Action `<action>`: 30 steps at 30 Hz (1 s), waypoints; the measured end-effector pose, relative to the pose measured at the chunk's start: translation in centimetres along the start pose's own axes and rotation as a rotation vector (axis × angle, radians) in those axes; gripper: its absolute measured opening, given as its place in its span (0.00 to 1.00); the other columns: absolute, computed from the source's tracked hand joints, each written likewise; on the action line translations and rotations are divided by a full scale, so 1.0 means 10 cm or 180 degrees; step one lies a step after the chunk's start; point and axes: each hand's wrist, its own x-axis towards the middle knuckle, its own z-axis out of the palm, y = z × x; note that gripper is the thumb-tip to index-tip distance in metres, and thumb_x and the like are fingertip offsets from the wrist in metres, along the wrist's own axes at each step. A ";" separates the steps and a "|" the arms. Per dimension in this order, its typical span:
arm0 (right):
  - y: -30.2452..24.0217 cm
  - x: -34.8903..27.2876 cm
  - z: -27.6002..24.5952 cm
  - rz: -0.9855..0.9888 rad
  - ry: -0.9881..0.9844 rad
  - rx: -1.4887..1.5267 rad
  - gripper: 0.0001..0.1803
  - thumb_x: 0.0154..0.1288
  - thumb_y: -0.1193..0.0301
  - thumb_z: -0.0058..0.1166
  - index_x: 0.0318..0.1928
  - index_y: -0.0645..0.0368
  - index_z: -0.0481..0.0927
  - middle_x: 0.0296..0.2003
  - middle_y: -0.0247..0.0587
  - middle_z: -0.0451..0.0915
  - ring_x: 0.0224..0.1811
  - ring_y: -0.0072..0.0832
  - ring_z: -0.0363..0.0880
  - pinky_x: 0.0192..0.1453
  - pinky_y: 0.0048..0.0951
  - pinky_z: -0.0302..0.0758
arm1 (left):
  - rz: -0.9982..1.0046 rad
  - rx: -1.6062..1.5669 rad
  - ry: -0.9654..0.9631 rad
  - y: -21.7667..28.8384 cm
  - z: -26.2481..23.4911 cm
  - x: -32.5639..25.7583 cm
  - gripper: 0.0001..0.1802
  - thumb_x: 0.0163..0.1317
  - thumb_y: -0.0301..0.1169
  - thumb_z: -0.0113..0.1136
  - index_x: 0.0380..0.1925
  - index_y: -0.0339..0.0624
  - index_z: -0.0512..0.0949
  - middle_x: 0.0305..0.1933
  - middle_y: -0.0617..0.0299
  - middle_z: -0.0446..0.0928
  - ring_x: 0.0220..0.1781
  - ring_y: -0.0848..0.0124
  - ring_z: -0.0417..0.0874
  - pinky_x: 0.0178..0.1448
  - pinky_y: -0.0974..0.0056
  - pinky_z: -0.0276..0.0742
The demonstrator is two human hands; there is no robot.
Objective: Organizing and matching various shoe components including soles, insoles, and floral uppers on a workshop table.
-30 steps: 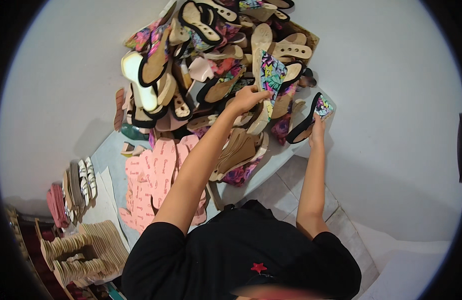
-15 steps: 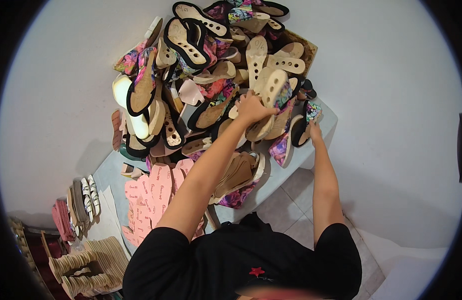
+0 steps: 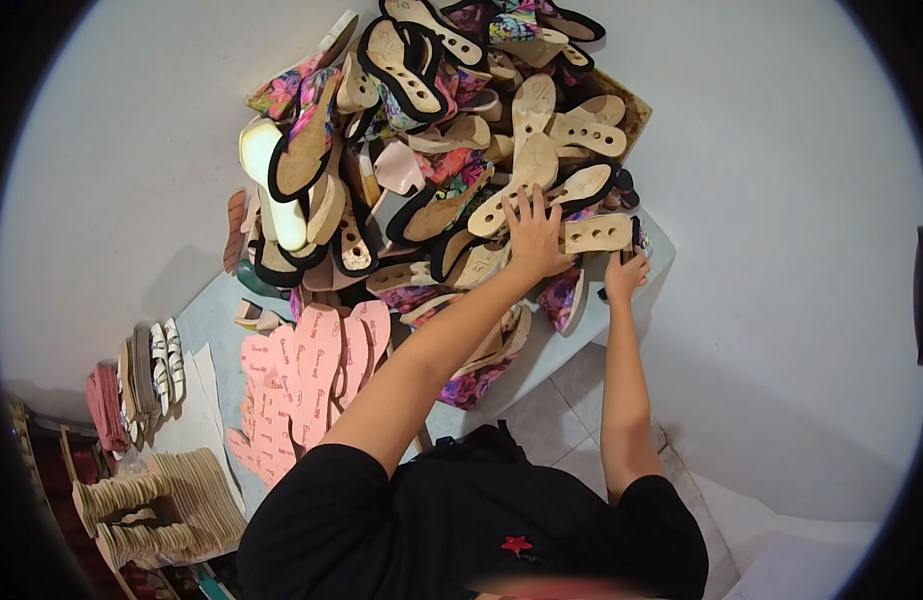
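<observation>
My left hand lies on the heap of wedge shoe soles, fingers spread and pointing away. It touches the near end of a beige sole with several holes. Close to its fingertips is another holed beige sole. At the heap's right edge, my right hand is closed on a black-edged wedge sole with a floral side, mostly hidden by the fingers and the beige sole. Below my left hand, a purple floral wedge leans at the table edge.
Pink printed insoles spread over the near left of the pale table. Stacks of beige insoles stand at lower left, near white-strapped uppers. A wooden box edge shows behind the heap. Walls rise on both sides.
My left hand has set the holed sole it was holding down on the heap and now lies spread there. My right hand has moved slightly nearer, beside that sole.
</observation>
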 end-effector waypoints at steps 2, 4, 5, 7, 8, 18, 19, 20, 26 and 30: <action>0.07 0.07 -0.06 0.0149 0.0091 -0.0091 0.34 0.51 0.59 0.57 0.55 0.62 0.61 0.53 0.58 0.58 0.58 0.47 0.52 0.62 0.45 0.48 | 0.0002 0.0003 0.0059 0.02 0.01 -0.04 0.45 0.30 0.56 0.65 0.50 0.45 0.67 0.65 0.42 0.50 0.67 0.43 0.45 0.64 0.33 0.31; 0.12 0.07 -0.02 0.0430 0.0349 -0.0215 0.35 0.47 0.67 0.61 0.54 0.66 0.60 0.52 0.56 0.61 0.58 0.47 0.53 0.62 0.43 0.45 | 0.0153 -0.0125 0.0383 0.03 0.06 -0.09 0.39 0.30 0.52 0.67 0.44 0.44 0.69 0.65 0.42 0.51 0.68 0.45 0.44 0.64 0.34 0.32; 0.16 0.08 -0.01 0.0407 0.0341 -0.0209 0.35 0.47 0.67 0.61 0.54 0.66 0.60 0.52 0.56 0.61 0.58 0.47 0.53 0.62 0.43 0.45 | 0.0133 -0.0122 0.0398 0.03 0.09 -0.11 0.39 0.30 0.52 0.67 0.44 0.44 0.69 0.65 0.42 0.51 0.68 0.45 0.44 0.64 0.34 0.32; 0.22 0.12 0.04 0.0298 0.0415 -0.0611 0.37 0.46 0.64 0.60 0.56 0.62 0.59 0.49 0.58 0.66 0.56 0.49 0.60 0.63 0.43 0.50 | 0.0595 0.0188 0.0272 0.03 0.14 -0.13 0.36 0.32 0.50 0.68 0.41 0.43 0.70 0.64 0.42 0.53 0.69 0.49 0.46 0.65 0.36 0.33; 0.22 0.11 0.07 0.0274 0.0399 -0.0600 0.37 0.46 0.64 0.60 0.56 0.62 0.59 0.49 0.58 0.66 0.56 0.49 0.60 0.63 0.43 0.50 | 0.0655 0.0350 0.0401 0.03 0.12 -0.16 0.34 0.33 0.51 0.68 0.38 0.41 0.70 0.59 0.45 0.60 0.67 0.53 0.52 0.66 0.38 0.35; 0.18 -0.03 0.17 -0.0098 -0.0448 0.0612 0.31 0.52 0.68 0.53 0.56 0.64 0.60 0.56 0.57 0.61 0.60 0.50 0.57 0.63 0.43 0.53 | -0.0029 0.0216 0.0202 -0.16 -0.06 -0.14 0.34 0.34 0.48 0.68 0.40 0.42 0.69 0.42 0.57 0.69 0.50 0.63 0.67 0.57 0.51 0.55; 0.20 -0.04 0.15 -0.0102 -0.0467 0.0612 0.31 0.52 0.68 0.53 0.56 0.64 0.60 0.56 0.57 0.61 0.60 0.50 0.57 0.63 0.43 0.53 | -0.0031 0.0173 0.0225 -0.15 -0.06 -0.15 0.34 0.35 0.48 0.68 0.40 0.42 0.69 0.43 0.57 0.69 0.51 0.63 0.66 0.55 0.54 0.57; 0.18 -0.06 0.13 0.0016 -0.0455 0.0388 0.31 0.53 0.63 0.52 0.57 0.63 0.61 0.56 0.57 0.61 0.60 0.48 0.57 0.63 0.44 0.52 | -0.0069 0.0190 0.0229 -0.17 -0.03 -0.15 0.34 0.35 0.48 0.68 0.40 0.42 0.69 0.43 0.57 0.69 0.51 0.63 0.66 0.55 0.54 0.57; 0.08 -0.22 -0.01 0.0059 -0.0204 0.0339 0.32 0.59 0.51 0.47 0.56 0.62 0.63 0.54 0.55 0.64 0.60 0.45 0.56 0.63 0.47 0.47 | 0.0158 0.0814 0.0335 -0.22 0.05 -0.25 0.45 0.36 0.51 0.67 0.54 0.43 0.62 0.53 0.55 0.63 0.56 0.62 0.61 0.56 0.55 0.56; 0.01 -0.28 -0.08 0.0071 -0.0129 0.0655 0.31 0.61 0.52 0.47 0.56 0.62 0.63 0.53 0.57 0.64 0.57 0.46 0.61 0.61 0.42 0.54 | 0.0187 0.0784 0.0098 -0.14 -0.12 -0.27 0.50 0.33 0.51 0.68 0.58 0.46 0.58 0.56 0.54 0.60 0.57 0.60 0.59 0.57 0.55 0.56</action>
